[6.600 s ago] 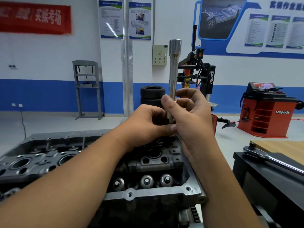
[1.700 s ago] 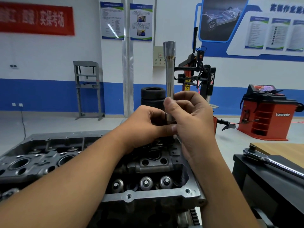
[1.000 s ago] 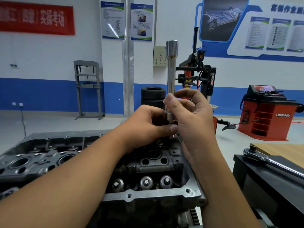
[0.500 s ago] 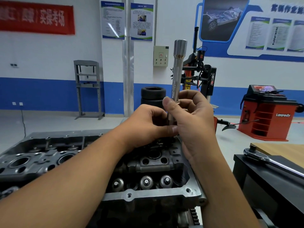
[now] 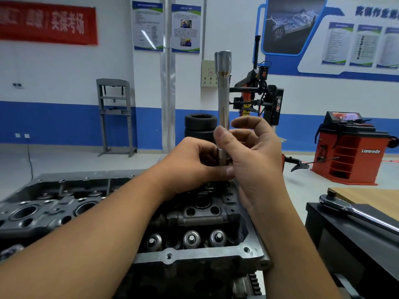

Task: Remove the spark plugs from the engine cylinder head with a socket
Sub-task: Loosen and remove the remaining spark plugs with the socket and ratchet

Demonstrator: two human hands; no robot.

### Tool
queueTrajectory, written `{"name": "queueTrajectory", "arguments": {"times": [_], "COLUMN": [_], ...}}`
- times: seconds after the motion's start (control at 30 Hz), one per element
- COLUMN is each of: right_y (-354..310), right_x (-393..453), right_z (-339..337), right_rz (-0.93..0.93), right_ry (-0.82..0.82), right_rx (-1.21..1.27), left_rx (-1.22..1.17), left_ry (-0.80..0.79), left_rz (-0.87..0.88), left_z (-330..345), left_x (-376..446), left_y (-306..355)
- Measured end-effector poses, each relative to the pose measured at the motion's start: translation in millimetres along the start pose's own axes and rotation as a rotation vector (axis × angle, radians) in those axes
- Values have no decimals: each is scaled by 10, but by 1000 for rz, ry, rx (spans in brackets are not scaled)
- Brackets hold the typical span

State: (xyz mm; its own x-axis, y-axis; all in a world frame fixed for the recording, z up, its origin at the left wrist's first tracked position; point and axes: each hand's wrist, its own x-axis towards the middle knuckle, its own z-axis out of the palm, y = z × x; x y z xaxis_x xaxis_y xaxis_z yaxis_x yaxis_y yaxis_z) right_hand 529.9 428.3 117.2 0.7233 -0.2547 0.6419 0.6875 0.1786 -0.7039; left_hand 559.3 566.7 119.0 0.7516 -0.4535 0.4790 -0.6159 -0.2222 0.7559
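Two hands at work: both on one long socket above the engine head.
Red banner [image 5: 46, 23]: far left on the white wall, white characters, blurred.
Grey press frame [image 5: 114, 115]: on the floor against the blue wall stripe, well behind the bench.
Cylinder head [image 5: 54, 212]: dark cast metal across the lower left and centre, round bores open along its top, three round valve tops in a row near the front edge.
Left hand [image 5: 192, 167]: reaching in from the lower left, fingers curled around the lower end of the socket, thumb tip pressed against its base, just above the head.
Spark plug: not visible; whether one sits in the socket's lower end cannot be told, since the fingers cover it.
Socket [image 5: 223, 93]: long bright steel tube, upright, wider end at the top, lower end hidden between the two hands, held over the right part of the head.
Stacked tyres [image 5: 200, 126]: on the floor behind the socket.
Right hand [image 5: 257, 160]: coming in from the lower right, thumb and bent fingers pinching the shaft just above the left hand.
Tyre changer [image 5: 263, 98]: black and red machine behind the right hand.
Ratchet handle [image 5: 354, 212]: lying on the dark stand at the right, apart from both hands.
Red wheel balancer [image 5: 349, 152]: on the floor at the far right.
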Motion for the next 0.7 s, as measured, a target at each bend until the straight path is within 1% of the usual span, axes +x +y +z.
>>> {"name": "queueTrajectory", "arguments": {"times": [0.13,0.23,0.37,0.5,0.7], "right_y": [13,11,7,-1,1], "right_x": [7,12,-1,4,13], "right_z": [9,16,9,-1,16], "right_rz": [17,35,3,16,56], "right_ry": [-11,-17,-17,3,-30], "right_rx": [24,34,-36,-25,8], "left_rx": [-60,-38,-21,-22,40], "left_ry": [-29,-31,-11,-25,-49], "left_rz": [-49,-9,4,-26,-34], "left_z": [17,-2,-10,-7,-20], "left_x": [-13,-14,2,-7,9], "left_y": [10,-9,-21,-16,-40]}}
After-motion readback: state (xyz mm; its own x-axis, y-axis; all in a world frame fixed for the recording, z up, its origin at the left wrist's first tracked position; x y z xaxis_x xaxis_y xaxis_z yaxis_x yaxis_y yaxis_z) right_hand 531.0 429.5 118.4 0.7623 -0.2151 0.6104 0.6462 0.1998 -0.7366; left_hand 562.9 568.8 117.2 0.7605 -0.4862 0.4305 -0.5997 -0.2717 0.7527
